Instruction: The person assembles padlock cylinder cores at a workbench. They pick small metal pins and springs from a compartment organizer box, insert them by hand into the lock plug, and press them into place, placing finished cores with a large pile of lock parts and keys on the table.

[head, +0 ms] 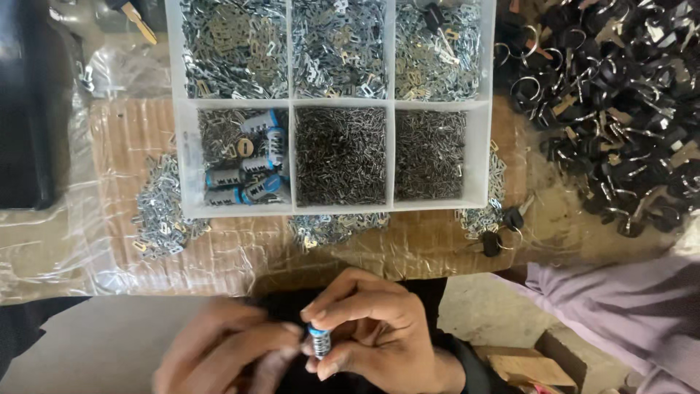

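Both hands pinch one lock cylinder [319, 341] below the near edge of the surface [131, 131].

The right hand [375, 332] grips the cylinder upright in its fingertips; the left hand [219, 350], blurred, closes on it from the side. Cylinder: one, small, silver, ridged, blue band at top. The six-compartment tray [292, 103] holds about five similar cylinders [251, 164] in its near-left compartment.

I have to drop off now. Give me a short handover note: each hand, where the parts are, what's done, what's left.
Right hand pinches a small lock cylinder with a blue band, upright.
Left hand, blurred, touches its lower end.
More cylinders lie in the lower left compartment of the white tray; small metal parts fill the others.
Black-headed keys are piled at right.
Done: cannot tell.
Left: the cylinder in hand.
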A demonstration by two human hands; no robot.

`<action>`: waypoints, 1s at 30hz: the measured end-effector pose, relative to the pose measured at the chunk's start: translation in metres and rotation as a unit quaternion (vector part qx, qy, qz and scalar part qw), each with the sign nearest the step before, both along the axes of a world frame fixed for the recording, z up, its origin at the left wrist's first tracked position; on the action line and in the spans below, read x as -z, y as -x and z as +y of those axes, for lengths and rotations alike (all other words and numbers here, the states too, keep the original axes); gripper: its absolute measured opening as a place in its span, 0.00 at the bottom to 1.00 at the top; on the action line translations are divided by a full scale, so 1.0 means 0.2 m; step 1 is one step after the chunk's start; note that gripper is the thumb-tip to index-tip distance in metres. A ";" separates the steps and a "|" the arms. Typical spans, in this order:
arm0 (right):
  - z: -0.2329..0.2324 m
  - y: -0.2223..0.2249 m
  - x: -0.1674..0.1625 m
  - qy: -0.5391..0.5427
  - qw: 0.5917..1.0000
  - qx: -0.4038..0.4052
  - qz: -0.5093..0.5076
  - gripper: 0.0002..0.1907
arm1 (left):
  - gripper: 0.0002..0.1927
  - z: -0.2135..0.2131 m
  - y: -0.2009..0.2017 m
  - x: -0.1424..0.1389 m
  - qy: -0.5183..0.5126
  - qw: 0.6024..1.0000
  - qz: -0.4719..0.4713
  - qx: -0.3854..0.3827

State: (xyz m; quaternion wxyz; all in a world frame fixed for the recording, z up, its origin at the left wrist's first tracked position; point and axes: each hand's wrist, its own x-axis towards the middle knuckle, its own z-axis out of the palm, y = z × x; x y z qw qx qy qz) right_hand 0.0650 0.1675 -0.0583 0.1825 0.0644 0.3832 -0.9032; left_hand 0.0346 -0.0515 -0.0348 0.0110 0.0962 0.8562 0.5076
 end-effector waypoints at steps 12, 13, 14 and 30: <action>0.25 0.01 0.12 -0.020 0.983 -0.090 0.160 0.31 | 0.25 0.00 0.14 0.00 0.178 0.965 0.193 0.001; 0.29 0.00 0.18 -0.021 0.983 -0.078 0.165 0.31 | 0.23 -0.02 0.14 -0.01 0.184 0.965 0.185 -0.015; 0.34 -0.01 0.23 -0.024 0.984 -0.061 0.164 0.30 | 0.21 -0.03 0.15 -0.01 0.188 0.966 0.175 -0.024; 0.17 0.08 0.22 -0.051 0.994 -0.025 0.091 0.19 | 0.35 -0.17 0.20 -0.06 0.251 0.960 0.114 -0.051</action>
